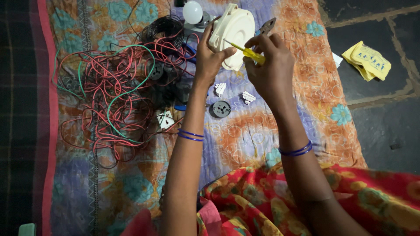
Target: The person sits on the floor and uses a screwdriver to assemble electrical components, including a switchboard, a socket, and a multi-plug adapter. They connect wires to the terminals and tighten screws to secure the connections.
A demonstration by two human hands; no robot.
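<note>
My left hand grips a round cream plastic housing by its lower left edge, held tilted above the cloth. My right hand is closed around a yellow-handled screwdriver; the thin shaft points up-left and its tip touches the face of the housing. Both wrists carry blue bangles. Below the hands lie two small white plastic parts and a round grey disc.
A tangle of red, green and black wires covers the left of the patterned cloth. A white bulb lies at the top, pliers behind the housing, a white switch part by the wires. A yellow cloth lies on the dark floor.
</note>
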